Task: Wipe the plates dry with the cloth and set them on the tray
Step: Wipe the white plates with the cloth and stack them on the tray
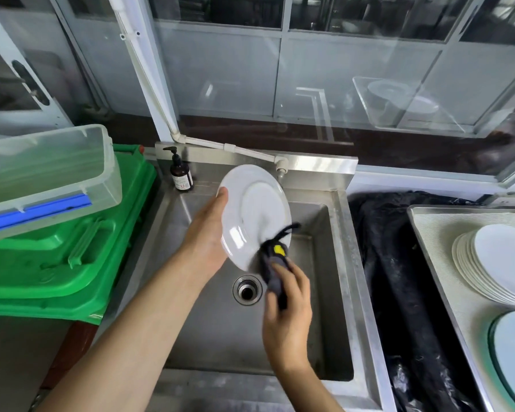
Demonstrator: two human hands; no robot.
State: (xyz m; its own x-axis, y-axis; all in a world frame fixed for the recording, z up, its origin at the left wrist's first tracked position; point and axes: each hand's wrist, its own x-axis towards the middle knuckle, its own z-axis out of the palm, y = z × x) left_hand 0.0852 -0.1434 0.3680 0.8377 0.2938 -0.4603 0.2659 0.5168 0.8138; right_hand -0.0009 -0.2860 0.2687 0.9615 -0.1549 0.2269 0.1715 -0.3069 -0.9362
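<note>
right now the left hand [208,233] holds a white plate [254,215] tilted on edge over the sink [336,263]; the right hand [287,304] grips the dark cloth [275,267] against its near rim. the tray [428,233], stacked plates [488,263] aboard, lies right, nearer the cloth hand.

Head camera looks steeply down, close over the sink [336,263] (wide-angle)
</note>
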